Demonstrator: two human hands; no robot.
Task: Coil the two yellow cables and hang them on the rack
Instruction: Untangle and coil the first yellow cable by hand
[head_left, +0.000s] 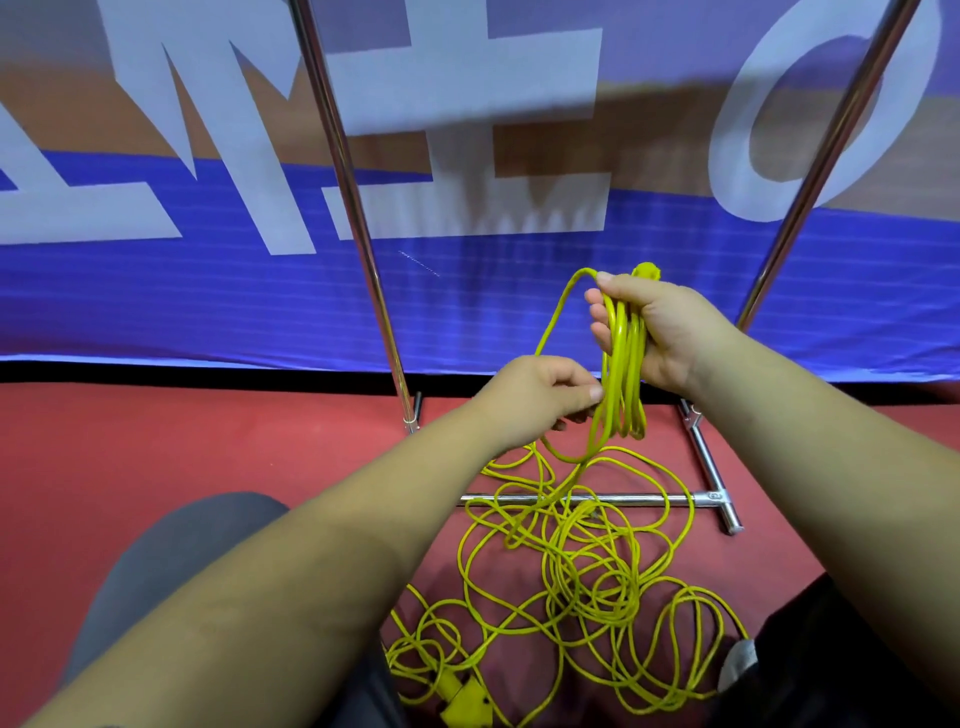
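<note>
My right hand (649, 327) grips a small coil of yellow cable (623, 374), several loops hanging down from the fist, with a yellow plug end (647, 271) poking out above the knuckles. My left hand (545, 395) pinches the running strand just left of the coil; a loop arcs from it up to the right hand. Loose yellow cable (582, 566) lies tangled on the red floor below both hands. A yellow socket block (467, 701) lies at the bottom edge. The chrome rack's uprights (353, 208) (826, 166) rise behind the hands.
The rack's chrome base bar (613, 500) and right foot (711, 467) lie on the red floor under the tangle. A blue and white banner (208, 291) stands right behind the rack. My knees (171, 561) sit at the lower left and lower right.
</note>
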